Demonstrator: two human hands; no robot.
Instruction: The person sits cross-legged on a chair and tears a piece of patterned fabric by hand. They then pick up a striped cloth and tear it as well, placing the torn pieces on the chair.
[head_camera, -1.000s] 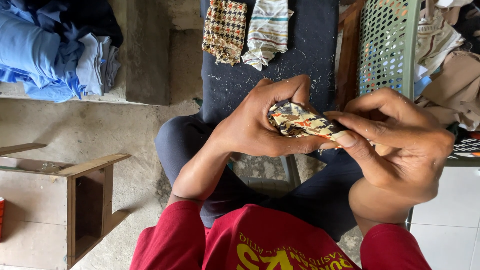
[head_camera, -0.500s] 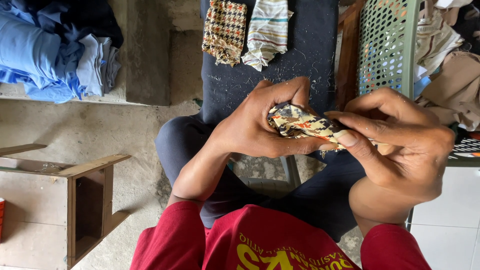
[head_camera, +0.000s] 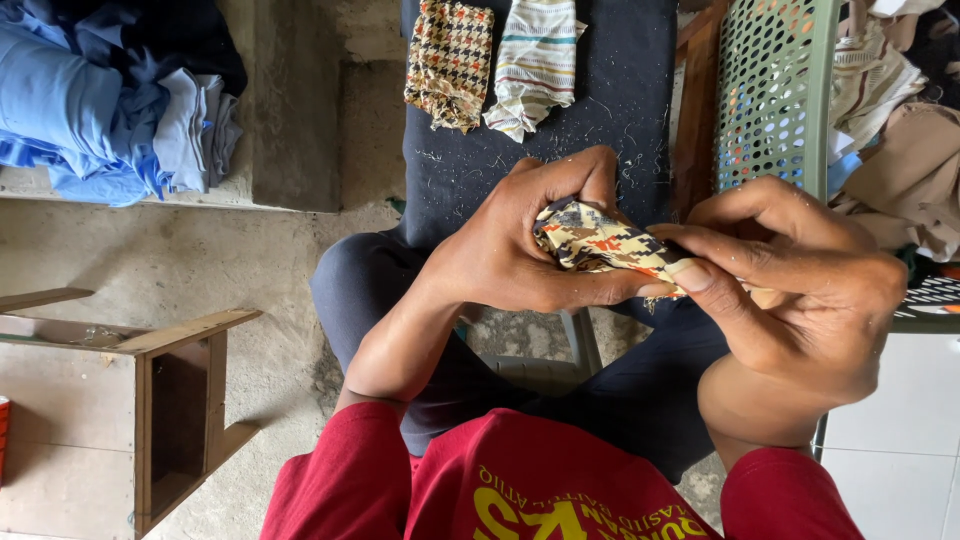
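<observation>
Patterned cloth (head_camera: 600, 240) pinched between both hands (head_camera: 520, 250); green perforated basket (head_camera: 775, 95) holds beige fabrics (head_camera: 900, 150).

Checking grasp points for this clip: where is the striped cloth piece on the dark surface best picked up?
Probably at the striped cloth piece's crumpled lower end, from the person's side: it lies flat on the dark surface, clear of the houndstooth piece, and only that bunched end gives folds to pinch.

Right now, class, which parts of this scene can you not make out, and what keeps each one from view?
Head view:
- The cloth: mostly wrapped by the left hand and right hand, so its shape is hidden.
- The basket: cut off by the top edge; its holes show too little to tell the contents.
- The blue pile: cut off by the left edge.
</observation>
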